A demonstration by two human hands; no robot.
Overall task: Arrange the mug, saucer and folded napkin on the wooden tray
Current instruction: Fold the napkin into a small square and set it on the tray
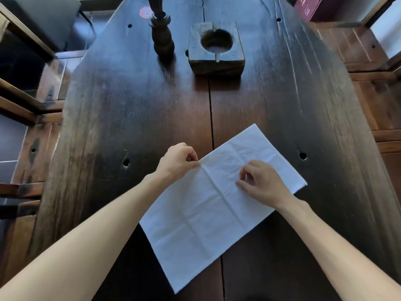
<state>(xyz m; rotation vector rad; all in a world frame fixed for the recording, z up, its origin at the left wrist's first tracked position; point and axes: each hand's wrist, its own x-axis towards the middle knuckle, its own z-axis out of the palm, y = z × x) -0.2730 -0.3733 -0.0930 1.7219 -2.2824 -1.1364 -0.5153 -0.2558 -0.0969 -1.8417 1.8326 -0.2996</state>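
Plainly, the task is at an early stage: a white napkin (208, 205) lies on the dark wooden counter (130, 105), opened to a long rectangle with crease lines crossing it, so the folding looks unfinished. No mug, saucer or wooden tray shows anywhere in this view, so all of the arranging appears to remain, and those things would first have to be brought in or found outside the frame. The napkin sits at the near end of the counter, straddling the seam between the boards. Its long axis runs on a diagonal, from the near corner by the bottom edge of the view up to the far corner, which points away and to the person's right. The left hand (178, 161) pinches the napkin's far-left edge between thumb and curled fingers. The right hand (262, 183) rests on top of the sheet near its far half, fingers bent and drawn together, and seems to nip at the paper, though whether it holds a layer cannot be told for sure. Farther up the counter, well apart from the napkin, stand a wooden block with a round hollow (216, 48) and a dark turned post (162, 38).
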